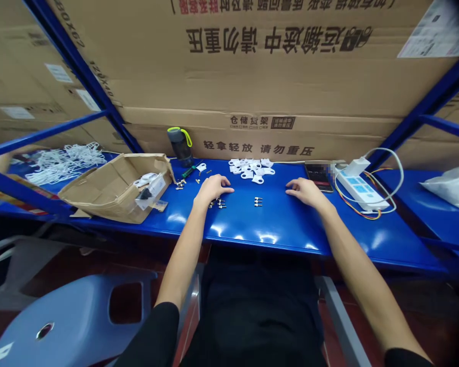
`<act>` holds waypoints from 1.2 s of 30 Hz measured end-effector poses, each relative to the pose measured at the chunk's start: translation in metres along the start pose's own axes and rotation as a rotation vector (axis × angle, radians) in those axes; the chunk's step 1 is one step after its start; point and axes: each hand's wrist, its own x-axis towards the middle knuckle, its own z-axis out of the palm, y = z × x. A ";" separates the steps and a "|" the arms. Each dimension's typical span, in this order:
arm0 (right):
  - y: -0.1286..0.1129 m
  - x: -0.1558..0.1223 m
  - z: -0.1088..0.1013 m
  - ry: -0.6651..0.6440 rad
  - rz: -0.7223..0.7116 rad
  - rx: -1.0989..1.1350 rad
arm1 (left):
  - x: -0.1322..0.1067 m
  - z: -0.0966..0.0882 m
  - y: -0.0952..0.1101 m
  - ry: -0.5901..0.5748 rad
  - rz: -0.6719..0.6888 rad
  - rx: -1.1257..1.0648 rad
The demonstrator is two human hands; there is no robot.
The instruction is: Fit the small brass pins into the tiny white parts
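Note:
Over the blue table, my left hand has its thumb and fingers apart and nothing visible between them. Beside and partly beneath it lie several small metal pins with white collars. Three similar pins form a short column between my hands. My right hand is at the right, fingers loosely bent and apart, holding nothing. Farther back is a cluster of white plastic pieces with round holes. Small brass-coloured parts and a green-handled screwdriver lie left of my left hand.
An open cardboard box with bagged parts stands left, near a dark bottle. White cords are heaped beyond. A phone and a power strip with cables lie right. A blue stool stands lower left.

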 end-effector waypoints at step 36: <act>-0.022 -0.001 0.017 0.119 0.069 -0.066 | -0.002 0.031 0.046 -0.003 0.249 -0.071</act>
